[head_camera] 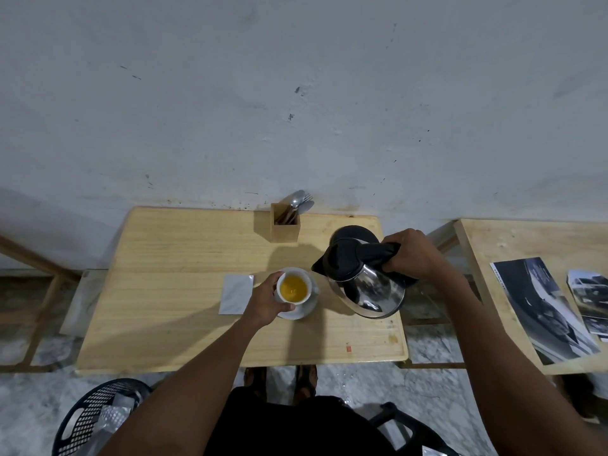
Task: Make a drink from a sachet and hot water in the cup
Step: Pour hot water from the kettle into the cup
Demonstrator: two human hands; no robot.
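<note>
From the head camera, looking down, a pale wooden table (184,301) stands against a scuffed white wall (296,93). Near its middle a white cup (293,288) sits on a white saucer (301,311), and the cup holds yellow-orange liquid. The left hand (265,302) wraps around the cup's left side, its grip closed against the cup wall with the thumb along the near rim.

Just left of that hand a silvery square sachet (236,294) lies flat on the table, touching neither cup nor saucer as far as I can tell.

To the right of the cup, the right hand (413,255) has its grip clamped on the black handle of a steel kettle (367,281). The kettle is tilted, its black spout pointing left toward the cup and ending just beside the rim; I cannot make out any stream of water. Its black lid looks closed.

At the back edge of the table a small wooden holder (285,225) stands upright with spoons (297,200) sticking out of it.

A second table (493,245) on the right carries printed pictures (543,307). In the lower left, on the marbled floor, sits a black perforated basket (95,419) with some crumpled clear wrapping in it.
</note>
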